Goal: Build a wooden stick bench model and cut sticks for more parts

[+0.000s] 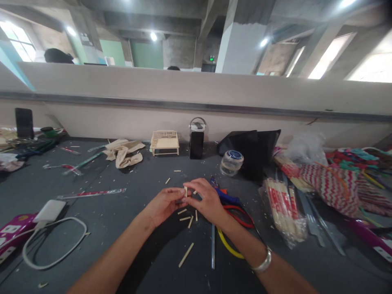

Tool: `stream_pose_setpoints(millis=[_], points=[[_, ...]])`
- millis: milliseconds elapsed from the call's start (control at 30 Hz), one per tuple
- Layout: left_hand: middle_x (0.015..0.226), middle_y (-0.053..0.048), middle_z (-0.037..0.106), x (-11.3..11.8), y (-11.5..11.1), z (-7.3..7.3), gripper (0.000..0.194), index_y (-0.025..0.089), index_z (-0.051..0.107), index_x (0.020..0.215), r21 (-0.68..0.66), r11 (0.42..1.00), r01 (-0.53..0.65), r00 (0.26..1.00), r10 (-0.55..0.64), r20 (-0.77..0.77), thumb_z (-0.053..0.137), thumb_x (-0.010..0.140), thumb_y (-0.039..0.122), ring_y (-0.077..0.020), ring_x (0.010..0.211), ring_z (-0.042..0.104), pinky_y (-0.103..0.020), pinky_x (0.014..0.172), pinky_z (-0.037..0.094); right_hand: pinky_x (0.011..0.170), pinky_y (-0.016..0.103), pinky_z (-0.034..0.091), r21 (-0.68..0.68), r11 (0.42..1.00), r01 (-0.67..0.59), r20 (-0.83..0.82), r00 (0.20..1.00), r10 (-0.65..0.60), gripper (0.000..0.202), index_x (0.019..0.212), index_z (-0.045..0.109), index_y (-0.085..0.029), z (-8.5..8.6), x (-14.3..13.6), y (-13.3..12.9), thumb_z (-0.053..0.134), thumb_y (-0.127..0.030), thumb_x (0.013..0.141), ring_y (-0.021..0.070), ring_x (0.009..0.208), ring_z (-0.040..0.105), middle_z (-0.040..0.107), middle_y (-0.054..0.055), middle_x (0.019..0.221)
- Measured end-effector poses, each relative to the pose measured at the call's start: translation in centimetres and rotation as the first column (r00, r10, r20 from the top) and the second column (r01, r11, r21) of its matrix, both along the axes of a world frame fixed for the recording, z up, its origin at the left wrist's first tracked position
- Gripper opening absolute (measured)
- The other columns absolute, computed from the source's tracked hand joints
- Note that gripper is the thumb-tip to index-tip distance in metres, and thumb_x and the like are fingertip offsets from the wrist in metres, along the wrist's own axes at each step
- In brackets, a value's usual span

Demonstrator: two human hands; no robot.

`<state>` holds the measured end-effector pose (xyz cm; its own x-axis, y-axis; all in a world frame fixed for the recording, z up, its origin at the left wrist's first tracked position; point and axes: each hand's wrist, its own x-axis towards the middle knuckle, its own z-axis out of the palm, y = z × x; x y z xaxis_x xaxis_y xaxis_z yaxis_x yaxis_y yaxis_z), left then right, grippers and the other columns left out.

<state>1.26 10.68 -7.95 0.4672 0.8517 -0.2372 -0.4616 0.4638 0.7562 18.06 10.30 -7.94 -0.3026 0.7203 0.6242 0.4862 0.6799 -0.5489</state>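
Observation:
My left hand (pixel 161 206) and my right hand (pixel 208 203) meet above the dark tabletop. A short pale wooden stick (pixel 186 191) stands nearly upright between the fingertips, pinched from both sides. Several cut stick pieces (pixel 190 222) lie loose just below the hands, with a longer stick (pixel 186 255) closer to me. Beside my right hand are blue-handled pliers (pixel 228 198). A red-handled tool (pixel 243 215) and a yellow curved handle (pixel 228 245) lie partly under my right forearm. Near them is a thin metal rod (pixel 213 249).
At the back stand a miniature wooden daybed (pixel 165 143), a phone (pixel 196 145) and a clear jar (pixel 232 163) before a black bag (pixel 259 151). On the right lies a bagged bundle of sticks (pixel 283 208); on the left, a beige cloth (pixel 122 152) and a white charger (pixel 52 211).

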Motion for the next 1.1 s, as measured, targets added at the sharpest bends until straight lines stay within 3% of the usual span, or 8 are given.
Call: stream_pose_setpoints(millis=[133, 367, 567, 733, 867, 1000, 1100], points=[[0.080, -0.006, 0.071, 0.0, 0.0, 0.0, 0.014, 0.010, 0.074, 0.076, -0.006, 1.000, -0.008, 1.000, 0.008, -0.012, 0.078, 0.065, 0.018, -0.0097, 0.066, 0.059, -0.025, 0.073, 0.045, 0.081, 0.035, 0.047, 0.008, 1.000, 0.006, 0.018, 1.000, -0.007, 0.034, 0.108, 0.064, -0.026, -0.2, 0.0, 0.0, 0.072, -0.030, 0.076, 0.0193, 0.091, 0.056, 0.063, 0.004, 0.094], [0.071, -0.003, 0.066, -0.2, -0.1, 0.4, 0.019, 0.010, 0.073, 0.085, 0.030, 0.997, 0.071, 0.993, -0.073, 0.093, 0.075, 0.070, 0.021, -0.0071, 0.060, 0.055, -0.021, 0.063, 0.044, 0.080, 0.034, 0.048, -0.094, 0.993, -0.077, -0.189, 0.980, 0.058, 0.030, 0.100, 0.067, -0.026, 1.0, -0.3, -0.5, 0.074, -0.034, 0.072, 0.0184, 0.090, 0.059, 0.063, 0.003, 0.092], [0.065, 0.000, 0.058, -0.3, -0.1, 0.1, 0.018, 0.010, 0.071, 0.084, 0.041, 0.994, 0.105, 0.991, -0.108, 0.081, 0.074, 0.072, 0.022, -0.0030, 0.052, 0.046, -0.018, 0.058, 0.042, 0.077, 0.031, 0.048, -0.159, 0.980, -0.119, -0.238, 0.968, 0.079, 0.030, 0.100, 0.067, -0.026, 1.0, -0.6, -0.7, 0.074, -0.036, 0.072, 0.0173, 0.088, 0.060, 0.064, 0.002, 0.092], [0.065, 0.000, 0.056, -0.3, 0.1, 0.3, 0.018, 0.008, 0.070, 0.082, 0.056, 0.992, 0.111, 0.990, -0.115, 0.087, 0.075, 0.071, 0.022, -0.0038, 0.053, 0.047, -0.018, 0.056, 0.041, 0.069, 0.028, 0.048, -0.205, 0.969, -0.136, -0.212, 0.973, 0.091, 0.034, 0.104, 0.065, -0.026, 0.9, -0.6, -0.6, 0.073, -0.037, 0.073, 0.0156, 0.082, 0.058, 0.063, 0.002, 0.089], [0.062, 0.000, 0.053, -0.4, 0.1, 0.9, 0.015, 0.009, 0.069, 0.077, 0.088, 0.991, 0.104, 0.990, -0.112, 0.086, 0.074, 0.072, 0.023, -0.0040, 0.053, 0.043, -0.018, 0.056, 0.039, 0.067, 0.027, 0.049, -0.268, 0.956, -0.117, -0.182, 0.981, 0.069, 0.052, 0.118, 0.058, -0.024, 2.2, 1.0, 0.0, 0.074, -0.038, 0.070, 0.0149, 0.080, 0.059, 0.065, 0.002, 0.095], [0.061, 0.002, 0.049, -0.3, 0.1, 1.0, 0.014, 0.009, 0.068, 0.077, 0.099, 0.989, 0.109, 0.986, -0.121, 0.118, 0.072, 0.074, 0.022, -0.0038, 0.053, 0.039, -0.018, 0.055, 0.037, 0.063, 0.025, 0.049, -0.254, 0.967, -0.021, -0.160, 0.987, -0.021, 0.038, 0.110, 0.062, -0.021, 3.8, 3.0, 0.4, 0.068, -0.035, 0.076, 0.0134, 0.074, 0.060, 0.066, 0.002, 0.088], [0.060, 0.002, 0.051, -0.1, 0.1, 0.7, 0.013, 0.009, 0.068, 0.076, 0.070, 0.994, 0.088, 0.989, -0.096, 0.111, 0.071, 0.074, 0.021, -0.0041, 0.053, 0.042, -0.018, 0.055, 0.038, 0.062, 0.024, 0.048, -0.220, 0.976, 0.002, -0.037, 0.999, -0.011, 0.034, 0.109, 0.062, -0.023, 4.3, 3.6, 0.1, 0.066, -0.034, 0.078, 0.0129, 0.072, 0.060, 0.065, 0.002, 0.087]])
